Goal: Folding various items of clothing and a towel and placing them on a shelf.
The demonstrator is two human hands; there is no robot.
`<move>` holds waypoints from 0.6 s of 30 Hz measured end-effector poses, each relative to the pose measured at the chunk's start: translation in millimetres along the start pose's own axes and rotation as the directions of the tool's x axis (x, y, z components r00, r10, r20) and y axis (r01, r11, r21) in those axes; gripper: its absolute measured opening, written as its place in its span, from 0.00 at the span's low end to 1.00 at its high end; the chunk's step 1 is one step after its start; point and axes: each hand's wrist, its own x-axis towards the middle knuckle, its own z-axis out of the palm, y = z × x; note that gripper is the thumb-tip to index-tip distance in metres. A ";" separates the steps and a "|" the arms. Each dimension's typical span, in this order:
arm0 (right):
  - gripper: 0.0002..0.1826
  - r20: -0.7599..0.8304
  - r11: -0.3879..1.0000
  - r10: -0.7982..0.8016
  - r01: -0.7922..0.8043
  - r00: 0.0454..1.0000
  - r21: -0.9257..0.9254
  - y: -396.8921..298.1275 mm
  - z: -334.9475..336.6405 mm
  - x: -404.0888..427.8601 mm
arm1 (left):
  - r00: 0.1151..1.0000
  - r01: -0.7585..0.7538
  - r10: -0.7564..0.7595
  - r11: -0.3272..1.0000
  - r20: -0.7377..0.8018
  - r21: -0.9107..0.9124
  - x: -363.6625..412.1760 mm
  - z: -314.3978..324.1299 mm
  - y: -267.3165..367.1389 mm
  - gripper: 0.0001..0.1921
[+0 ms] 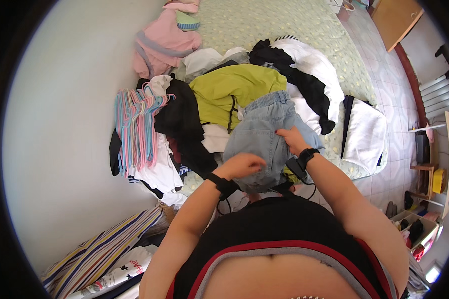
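Light-blue denim pants with an elastic waistband lie bunched on the near edge of the bed in front of me. My right hand grips the denim at its right part, thumb on top. Over the left part of the denim, my left hand has its fingers curled; whether it touches the cloth I cannot tell. A yellow-green garment with a black drawstring lies just beyond the waistband. Black clothing is heaped to the left, beside a bundle of pink and blue hangers.
White and black garments lie farther back on the patterned bed sheet. A folded white garment rests at the bed's right corner. Pink clothing lies by the wall at the back left. Shelves with shoes stand at the right.
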 end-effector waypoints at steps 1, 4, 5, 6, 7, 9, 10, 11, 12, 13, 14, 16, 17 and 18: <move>0.29 0.002 1.000 -0.005 0.005 1.000 -0.007 -2.1 1.8 -4.8 | 0.992 0.007 -0.015 0.998 -0.129 -0.065 -4.1 -6.4 -4.9 0.13; 0.30 -0.025 0.998 -0.068 0.068 0.997 0.000 -8.4 1.8 -26.9 | 0.865 0.136 -0.211 0.972 -0.456 -0.194 -10.0 -45.8 -12.5 0.20; 0.30 0.045 0.991 -0.131 0.131 0.990 -0.013 -10.0 -1.0 -35.8 | 0.863 0.121 -0.198 0.974 -0.465 -0.192 -10.9 -54.5 -17.1 0.20; 0.31 0.123 0.981 -0.190 0.195 0.974 -0.024 -12.8 -0.4 -44.3 | 0.839 0.173 -0.255 0.963 -0.481 -0.209 -13.1 -61.2 -24.0 0.24; 0.31 0.131 0.977 -0.203 0.210 0.970 -0.036 -20.0 2.8 -54.2 | 0.812 0.221 -0.308 0.948 -0.496 -0.228 -12.0 -65.1 -29.4 0.29; 0.32 0.235 0.961 -0.219 0.250 0.947 -0.114 -37.4 5.5 -76.3 | 0.828 0.296 -0.399 0.908 -0.394 -0.298 -7.3 -65.7 -25.1 0.35; 0.31 0.256 0.954 -0.249 0.282 0.934 -0.100 -44.2 4.4 -83.5 | 0.868 0.296 -0.466 0.761 -0.169 -0.577 -5.5 -64.8 -15.2 0.35; 0.31 0.253 0.947 -0.265 0.300 0.930 -0.111 -54.0 2.2 -91.0 | 0.892 0.328 -0.446 0.530 0.072 -0.782 -3.0 -61.4 -6.3 0.35; 0.30 0.278 0.940 -0.288 0.326 0.916 -0.102 -65.1 2.2 -99.9 | 0.959 0.087 -0.279 0.448 -0.047 -0.890 -0.3 -52.2 -0.1 0.34; 0.30 0.302 0.932 -0.309 0.350 0.902 -0.092 -76.0 3.5 -107.8 | 0.963 0.071 -0.263 0.455 -0.058 -0.888 8.3 -51.3 5.4 0.34; 0.28 0.316 0.899 -0.381 0.428 0.869 -0.090 -88.2 6.4 -112.7 | 0.984 -0.110 -0.099 0.325 -0.149 -0.939 17.3 -51.7 10.7 0.35; 0.28 0.255 0.841 -0.383 0.449 0.888 -0.301 -111.2 4.6 -117.6 | 0.965 -0.260 0.075 0.162 -0.251 -0.952 25.5 -67.3 37.2 0.36; 0.27 0.191 0.762 -0.379 0.422 0.906 -0.490 -119.4 3.1 -119.4 | 0.963 -0.259 0.141 0.262 -0.229 -0.929 23.6 -82.1 53.3 0.35; 0.26 0.123 0.786 -0.414 0.423 0.902 -0.450 -117.3 -3.8 -113.2 | 0.958 -0.261 0.209 0.362 -0.195 -0.895 22.5 -92.8 71.8 0.34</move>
